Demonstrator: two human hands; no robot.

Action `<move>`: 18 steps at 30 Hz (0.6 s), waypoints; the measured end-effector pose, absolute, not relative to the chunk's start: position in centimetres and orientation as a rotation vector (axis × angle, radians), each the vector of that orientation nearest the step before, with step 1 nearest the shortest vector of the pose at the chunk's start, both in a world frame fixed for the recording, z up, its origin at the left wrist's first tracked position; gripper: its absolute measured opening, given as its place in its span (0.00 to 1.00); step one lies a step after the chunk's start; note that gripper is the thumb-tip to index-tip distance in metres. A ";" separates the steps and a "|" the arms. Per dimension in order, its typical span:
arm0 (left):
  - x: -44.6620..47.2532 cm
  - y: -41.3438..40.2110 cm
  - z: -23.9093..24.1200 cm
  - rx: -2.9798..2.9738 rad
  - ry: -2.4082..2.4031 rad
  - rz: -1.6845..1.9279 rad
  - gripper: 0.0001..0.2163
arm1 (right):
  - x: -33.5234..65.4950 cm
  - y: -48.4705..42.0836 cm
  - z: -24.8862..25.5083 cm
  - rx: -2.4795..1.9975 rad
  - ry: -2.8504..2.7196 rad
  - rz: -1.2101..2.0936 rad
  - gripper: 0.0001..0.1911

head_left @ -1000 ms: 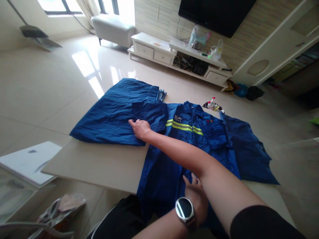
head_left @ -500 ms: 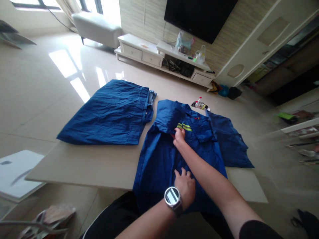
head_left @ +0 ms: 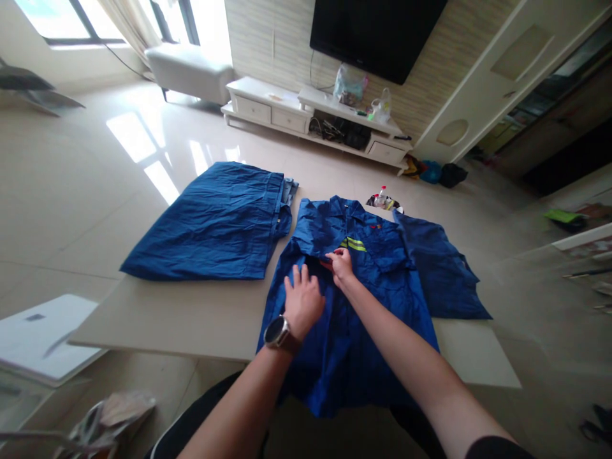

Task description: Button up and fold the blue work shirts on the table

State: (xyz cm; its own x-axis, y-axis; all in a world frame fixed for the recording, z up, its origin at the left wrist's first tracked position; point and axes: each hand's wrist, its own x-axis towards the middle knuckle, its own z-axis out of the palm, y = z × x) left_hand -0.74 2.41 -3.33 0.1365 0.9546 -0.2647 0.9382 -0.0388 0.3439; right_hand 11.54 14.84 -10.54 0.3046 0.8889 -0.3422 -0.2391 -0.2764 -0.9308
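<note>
A blue work jacket [head_left: 354, 306] with a yellow reflective stripe lies flat on the beige table [head_left: 182, 312], collar away from me. Its left sleeve is folded in over the chest. My left hand [head_left: 302, 299], with a watch on the wrist, lies flat on the jacket with fingers stretched out beside the folded sleeve. My right hand [head_left: 340, 265] is closed on the sleeve's cuff at the chest, just under the stripe. The jacket's other sleeve [head_left: 437, 268] lies spread out to the right.
A folded blue garment [head_left: 215, 223] lies on the table's left part. A small bottle and wrappers [head_left: 384, 200] sit at the far edge. A white board [head_left: 38, 335] lies low at left. A TV stand [head_left: 310, 118] and white bench [head_left: 189, 64] stand beyond.
My right hand brought the jacket's left sleeve from the far left across onto the chest. My left hand slid up from the hem to beside the folded sleeve.
</note>
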 end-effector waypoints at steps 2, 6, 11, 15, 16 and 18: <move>-3.4 4.0 -4.1 1.854 1.942 0.032 0.26 | 11.7 14.8 -9.5 -1.341 -0.661 1.278 0.25; -6.1 5.7 -6.6 1.747 1.921 0.054 0.26 | 12.4 15.5 -7.4 -1.153 -0.667 1.315 0.25; -5.4 7.0 -9.2 1.765 1.978 0.180 0.26 | 12.3 17.1 -6.0 -1.156 -0.587 1.381 0.23; -4.8 8.1 -10.1 1.808 2.077 0.222 0.24 | 12.4 17.4 -6.5 -1.173 -0.681 1.440 0.20; -4.8 8.2 -10.2 1.821 2.068 0.210 0.24 | 12.7 17.4 -6.9 -1.202 -0.696 1.458 0.20; -4.8 8.5 -10.5 1.844 2.044 0.191 0.24 | 13.3 17.7 -7.7 -1.288 -0.703 1.485 0.18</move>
